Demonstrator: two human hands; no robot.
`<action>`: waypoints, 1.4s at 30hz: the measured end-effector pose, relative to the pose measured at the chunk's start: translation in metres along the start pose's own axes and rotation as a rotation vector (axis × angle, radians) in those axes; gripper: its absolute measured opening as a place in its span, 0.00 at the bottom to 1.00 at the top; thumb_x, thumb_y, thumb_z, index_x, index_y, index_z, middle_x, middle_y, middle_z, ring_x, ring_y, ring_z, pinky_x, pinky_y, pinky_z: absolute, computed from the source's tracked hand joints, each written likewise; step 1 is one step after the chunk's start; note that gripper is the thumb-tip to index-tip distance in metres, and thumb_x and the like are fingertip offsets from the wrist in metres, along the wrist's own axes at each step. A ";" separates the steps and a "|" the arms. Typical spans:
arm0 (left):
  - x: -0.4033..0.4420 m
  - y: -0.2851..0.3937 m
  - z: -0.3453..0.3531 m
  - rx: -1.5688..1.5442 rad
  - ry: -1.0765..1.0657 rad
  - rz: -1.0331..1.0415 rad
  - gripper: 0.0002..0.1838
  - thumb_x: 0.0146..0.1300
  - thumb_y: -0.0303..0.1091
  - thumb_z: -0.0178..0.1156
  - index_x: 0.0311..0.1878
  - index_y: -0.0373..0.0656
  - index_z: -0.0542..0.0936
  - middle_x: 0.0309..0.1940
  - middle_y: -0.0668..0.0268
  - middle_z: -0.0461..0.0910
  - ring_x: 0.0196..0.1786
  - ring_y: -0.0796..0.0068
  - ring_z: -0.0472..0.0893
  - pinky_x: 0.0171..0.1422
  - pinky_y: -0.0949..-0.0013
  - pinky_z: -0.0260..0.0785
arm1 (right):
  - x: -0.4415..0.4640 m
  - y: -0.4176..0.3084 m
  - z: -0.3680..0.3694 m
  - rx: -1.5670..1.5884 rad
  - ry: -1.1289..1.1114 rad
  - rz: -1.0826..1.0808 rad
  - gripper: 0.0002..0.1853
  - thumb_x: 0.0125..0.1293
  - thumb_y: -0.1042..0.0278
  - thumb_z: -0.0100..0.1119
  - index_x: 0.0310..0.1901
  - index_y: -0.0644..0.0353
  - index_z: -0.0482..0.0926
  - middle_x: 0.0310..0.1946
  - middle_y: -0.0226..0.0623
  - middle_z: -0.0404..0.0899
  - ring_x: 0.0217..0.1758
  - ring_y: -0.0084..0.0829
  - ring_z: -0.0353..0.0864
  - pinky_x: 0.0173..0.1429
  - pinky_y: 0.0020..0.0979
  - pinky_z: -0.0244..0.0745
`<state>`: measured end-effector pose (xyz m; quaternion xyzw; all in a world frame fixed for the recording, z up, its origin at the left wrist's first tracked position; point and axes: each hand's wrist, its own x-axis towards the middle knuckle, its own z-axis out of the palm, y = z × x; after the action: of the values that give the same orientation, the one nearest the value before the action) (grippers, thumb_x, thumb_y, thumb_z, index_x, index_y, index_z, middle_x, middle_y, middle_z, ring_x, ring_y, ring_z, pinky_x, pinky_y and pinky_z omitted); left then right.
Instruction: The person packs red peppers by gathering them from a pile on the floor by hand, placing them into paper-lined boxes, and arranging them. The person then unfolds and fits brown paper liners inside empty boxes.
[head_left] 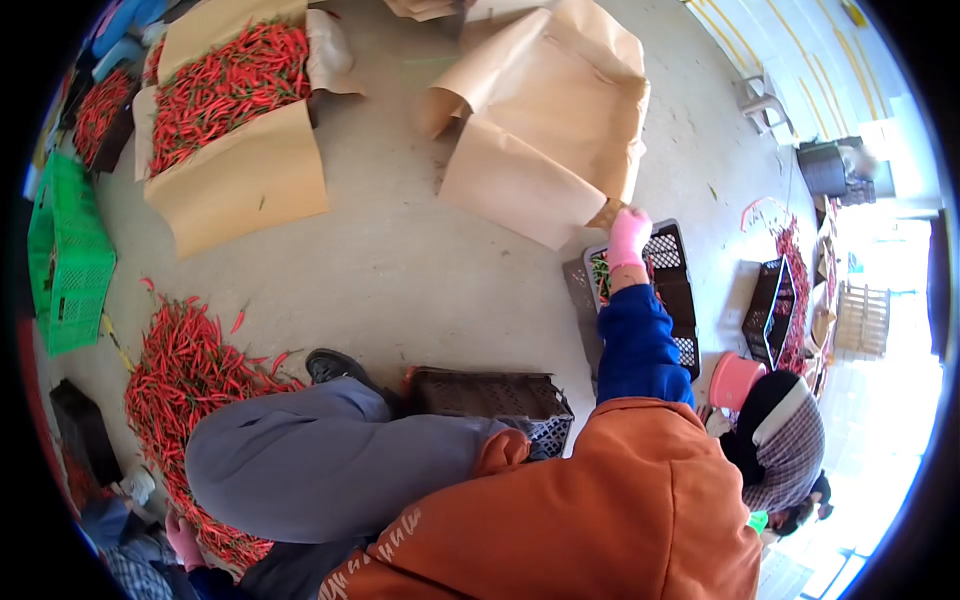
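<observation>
My right hand [629, 238], in a pink glove, reaches out at the end of a blue sleeve. Its fingers are closed at the far end of a dark plastic crate [681, 285], apparently round the rim. Red and green chilies show inside that crate, partly hidden by my arm. Just beyond my fist lies the corner of a paper-lined box [560, 100]. At the lower left, my left hand [183, 540], also pink-gloved, has its fingers apart beside a heap of red chilies [190, 375]. Nothing shows in it.
Another dark crate [480, 390] stands by my shoe. A paper-lined box of red chilies [235, 90] and a green crate [75, 255] are at left. Right are a pink bucket [735, 380], a black crate [768, 312] and a person with a checked head covering [790, 450].
</observation>
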<state>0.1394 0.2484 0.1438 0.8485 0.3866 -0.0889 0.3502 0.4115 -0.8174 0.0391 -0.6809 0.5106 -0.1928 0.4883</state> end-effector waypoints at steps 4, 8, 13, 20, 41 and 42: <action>0.004 0.033 0.011 0.054 -0.032 -0.136 0.22 0.61 0.26 0.49 0.59 0.37 0.71 0.45 0.65 0.77 0.36 0.81 0.76 0.35 0.77 0.71 | -0.013 0.017 -0.017 -1.441 -0.296 -0.612 0.05 0.54 0.69 0.61 0.30 0.59 0.78 0.28 0.41 0.81 0.35 0.45 0.82 0.38 0.42 0.76; -0.013 0.070 0.030 0.177 -0.050 0.129 0.21 0.58 0.26 0.50 0.56 0.34 0.73 0.44 0.60 0.79 0.42 0.73 0.78 0.46 0.71 0.71 | 0.004 0.020 0.005 -0.106 -0.076 -0.097 0.08 0.59 0.63 0.59 0.29 0.58 0.79 0.25 0.33 0.76 0.28 0.33 0.76 0.32 0.32 0.73; -0.019 0.061 0.035 0.245 0.122 0.100 0.21 0.56 0.28 0.53 0.54 0.31 0.74 0.39 0.57 0.80 0.43 0.70 0.78 0.50 0.69 0.70 | 0.073 0.036 0.011 0.465 -0.210 0.445 0.05 0.62 0.66 0.55 0.35 0.58 0.74 0.29 0.30 0.77 0.30 0.29 0.77 0.27 0.29 0.70; -0.031 0.051 0.036 0.188 0.192 0.048 0.20 0.57 0.27 0.54 0.54 0.33 0.74 0.32 0.62 0.80 0.32 0.74 0.77 0.39 0.71 0.70 | 0.071 0.044 0.025 0.548 -0.380 0.462 0.05 0.64 0.70 0.50 0.30 0.53 0.75 0.21 0.27 0.74 0.21 0.25 0.73 0.23 0.24 0.69; -0.045 0.060 0.028 0.218 0.245 0.111 0.20 0.57 0.28 0.53 0.53 0.34 0.75 0.36 0.57 0.81 0.39 0.67 0.80 0.47 0.68 0.70 | 0.072 0.002 0.021 -0.511 -0.656 -0.515 0.10 0.56 0.78 0.62 0.40 0.66 0.75 0.34 0.36 0.80 0.38 0.26 0.80 0.45 0.26 0.75; -0.055 0.075 0.029 0.199 0.213 0.034 0.20 0.57 0.28 0.53 0.54 0.34 0.74 0.38 0.57 0.81 0.42 0.67 0.80 0.49 0.69 0.70 | 0.057 -0.002 0.025 -0.525 -0.623 -0.522 0.11 0.55 0.78 0.64 0.39 0.66 0.75 0.33 0.36 0.80 0.39 0.24 0.80 0.44 0.25 0.75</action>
<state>0.1592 0.1624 0.1843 0.8901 0.3963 -0.0303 0.2231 0.4542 -0.8557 0.0162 -0.9119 0.1834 0.0397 0.3650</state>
